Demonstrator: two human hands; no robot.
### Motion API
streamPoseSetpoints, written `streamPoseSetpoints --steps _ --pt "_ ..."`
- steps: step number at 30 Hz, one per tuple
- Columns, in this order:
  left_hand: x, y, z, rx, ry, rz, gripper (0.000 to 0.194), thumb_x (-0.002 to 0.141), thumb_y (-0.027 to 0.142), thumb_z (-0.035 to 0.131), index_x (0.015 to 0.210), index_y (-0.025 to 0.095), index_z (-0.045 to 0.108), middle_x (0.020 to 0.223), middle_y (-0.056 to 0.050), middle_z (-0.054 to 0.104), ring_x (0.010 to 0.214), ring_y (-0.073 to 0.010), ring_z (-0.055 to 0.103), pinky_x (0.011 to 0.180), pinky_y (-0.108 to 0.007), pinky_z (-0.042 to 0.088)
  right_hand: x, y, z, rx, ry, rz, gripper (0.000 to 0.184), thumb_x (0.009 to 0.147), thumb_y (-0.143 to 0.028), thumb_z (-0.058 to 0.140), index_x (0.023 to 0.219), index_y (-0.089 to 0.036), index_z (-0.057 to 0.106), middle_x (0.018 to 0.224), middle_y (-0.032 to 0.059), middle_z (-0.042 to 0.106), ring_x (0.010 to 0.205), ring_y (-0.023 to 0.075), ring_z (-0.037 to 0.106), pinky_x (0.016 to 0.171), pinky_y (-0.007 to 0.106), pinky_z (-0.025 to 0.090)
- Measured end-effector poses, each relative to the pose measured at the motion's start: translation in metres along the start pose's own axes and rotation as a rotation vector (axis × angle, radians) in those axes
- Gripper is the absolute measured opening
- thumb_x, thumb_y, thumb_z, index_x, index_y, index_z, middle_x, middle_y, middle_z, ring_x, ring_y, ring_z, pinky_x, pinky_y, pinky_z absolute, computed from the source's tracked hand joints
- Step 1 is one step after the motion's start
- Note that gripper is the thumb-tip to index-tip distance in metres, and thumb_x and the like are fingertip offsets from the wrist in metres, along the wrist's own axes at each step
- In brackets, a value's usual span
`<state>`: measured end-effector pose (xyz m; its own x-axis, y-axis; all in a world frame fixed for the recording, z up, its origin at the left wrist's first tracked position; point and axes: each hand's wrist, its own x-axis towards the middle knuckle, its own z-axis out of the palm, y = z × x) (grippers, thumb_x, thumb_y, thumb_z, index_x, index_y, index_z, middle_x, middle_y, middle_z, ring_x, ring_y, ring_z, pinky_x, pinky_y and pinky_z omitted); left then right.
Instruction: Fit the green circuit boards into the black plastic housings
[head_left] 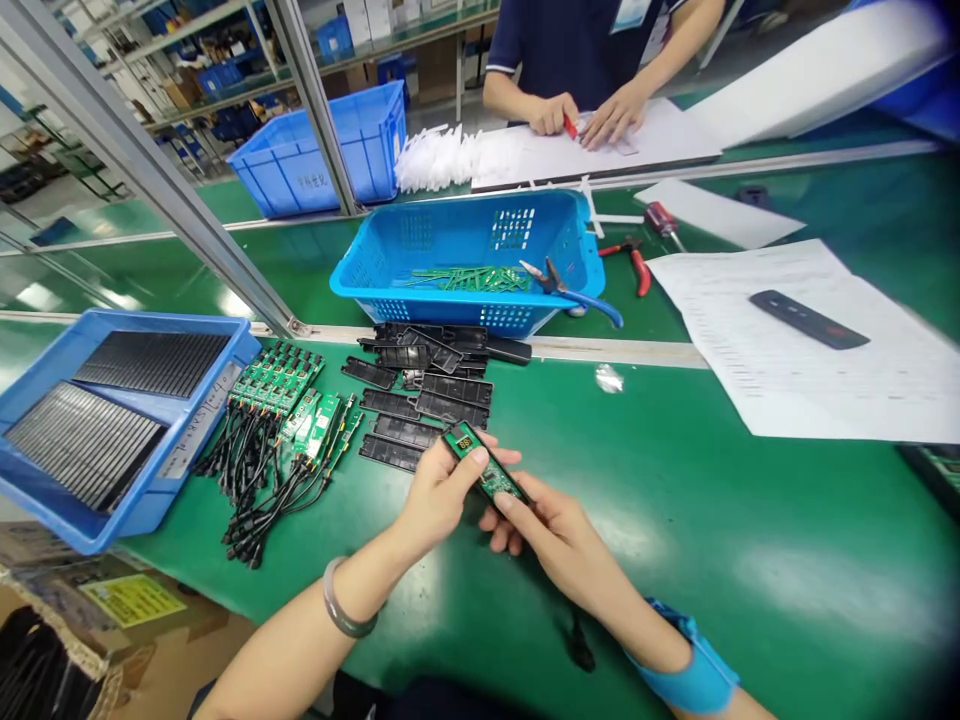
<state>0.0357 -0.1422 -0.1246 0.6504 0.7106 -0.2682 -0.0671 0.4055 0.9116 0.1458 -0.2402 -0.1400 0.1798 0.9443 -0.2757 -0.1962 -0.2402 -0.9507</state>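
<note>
Both my hands grip a green circuit board (496, 478) that appears to sit in a narrow black case. A small display shows near its far end. My left hand (439, 490) is closed around that far end, thumb pressed on the board. At the near end, my right hand (551, 525) pinches it with the thumb on top and fingers beneath. Below my right wrist lies a black cable plug (579, 645); its link to the board is hidden. Just beyond my left hand are several black plastic case halves (454, 398). Further left, several green boards (277, 378) lie with black cables.
A blue tray (161, 500) of black covers stands left. Ahead is a blue basket (465, 310) with thin green strips and pliers (574, 293) on its rim. Paper sheets (810, 400) bear a black panel (808, 318). Across the bench, a co-worker's hands (585, 120) handle a red tool.
</note>
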Motion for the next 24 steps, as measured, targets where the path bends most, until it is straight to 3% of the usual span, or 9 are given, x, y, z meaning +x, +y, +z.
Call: streamPoseSetpoints --steps 5,7,10,14,19,24 --pt "0.003 0.003 -0.003 -0.155 0.165 0.07 0.039 0.082 0.043 0.067 0.108 0.018 0.054 0.094 -0.006 0.074 0.079 -0.0177 0.068 0.074 -0.032 0.052 0.001 0.001 -0.018 -0.073 0.019 0.009 0.036 0.076 -0.047 0.071 0.093 -0.017 0.06 0.058 -0.0051 0.058 0.047 0.0111 0.056 0.048 0.023 0.042" --pt "0.004 0.006 -0.004 -0.179 0.193 0.074 0.04 0.081 0.043 0.068 0.109 0.019 0.053 0.093 -0.006 0.073 0.077 -0.0178 0.068 0.07 -0.031 0.053 0.001 0.001 -0.024 -0.082 -0.014 0.013 0.035 0.076 -0.045 0.07 0.095 -0.017 0.06 0.063 -0.0027 0.062 0.05 0.0121 0.057 0.051 0.025 0.045" --pt "0.003 0.006 -0.004 -0.159 0.176 0.077 0.039 0.081 0.043 0.068 0.109 0.018 0.054 0.094 -0.006 0.072 0.077 -0.0185 0.068 0.067 -0.03 0.053 0.0 -0.001 -0.026 -0.193 -0.041 -0.041 0.027 0.081 -0.044 0.064 0.087 -0.018 0.063 0.066 0.0003 0.066 0.056 0.0148 0.059 0.057 0.026 0.046" --pt "0.0 0.0 -0.004 -0.074 0.153 0.102 0.037 0.083 0.043 0.065 0.11 0.019 0.055 0.093 -0.005 0.07 0.081 -0.0188 0.067 0.069 -0.03 0.053 -0.001 -0.004 -0.02 -0.447 0.066 -0.166 0.032 0.086 -0.044 0.057 0.064 -0.021 0.059 0.051 -0.0022 0.058 0.048 0.014 0.053 0.051 0.025 0.04" --pt "-0.003 -0.003 -0.004 0.066 0.104 0.197 0.036 0.085 0.041 0.064 0.11 0.017 0.055 0.093 -0.006 0.07 0.081 -0.0188 0.068 0.079 -0.033 0.053 -0.001 -0.002 -0.015 -0.518 0.125 -0.311 0.033 0.086 -0.045 0.059 0.064 -0.02 0.062 0.049 -0.0035 0.055 0.045 0.013 0.049 0.047 0.023 0.038" --pt "-0.006 0.002 0.0 -0.045 0.101 0.112 0.041 0.083 0.044 0.066 0.109 0.017 0.052 0.091 -0.007 0.072 0.078 -0.0196 0.07 0.069 -0.03 0.055 0.0 0.001 -0.015 -0.539 0.071 -0.34 0.041 0.093 -0.043 0.05 0.063 -0.019 0.063 0.054 -0.0004 0.058 0.05 0.0146 0.054 0.05 0.024 0.039"
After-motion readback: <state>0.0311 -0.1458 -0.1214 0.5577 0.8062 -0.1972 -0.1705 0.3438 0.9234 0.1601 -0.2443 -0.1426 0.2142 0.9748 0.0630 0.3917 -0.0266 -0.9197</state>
